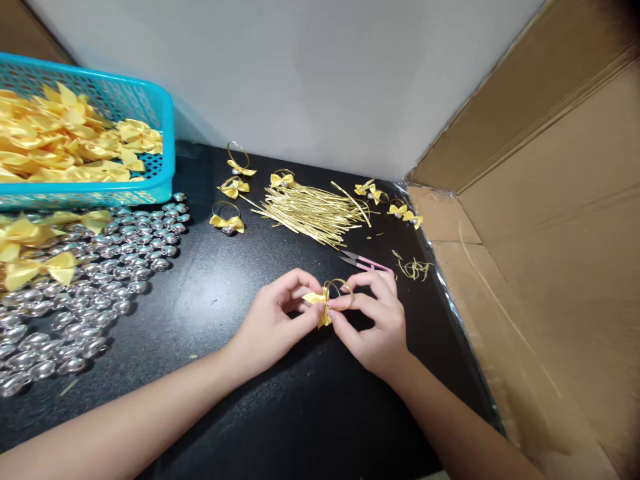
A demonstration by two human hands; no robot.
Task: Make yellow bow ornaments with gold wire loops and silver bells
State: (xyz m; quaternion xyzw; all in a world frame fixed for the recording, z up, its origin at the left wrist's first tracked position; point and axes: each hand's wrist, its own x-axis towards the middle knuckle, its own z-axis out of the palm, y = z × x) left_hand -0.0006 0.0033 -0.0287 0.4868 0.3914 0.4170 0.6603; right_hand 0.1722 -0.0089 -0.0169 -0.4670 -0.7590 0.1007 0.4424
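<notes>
- head view: a yellow bow (320, 301) is pinched between the fingertips of the left hand (270, 323) and the right hand (380, 323), both closed narrowly on it, above the black table (225, 373).
- its gold wire loop (340, 287) is turned away from the fingers, toward the wall.
- pink scissors (365, 263) are seen just beyond the right hand, gold wire strips (313, 210) farther back.

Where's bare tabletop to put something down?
Bare black table between the silver beads and the left hand, plus the near strip this side of the held bow. Crowded beyond it: gold strips, looped bows, scissors by the right hand.
</notes>
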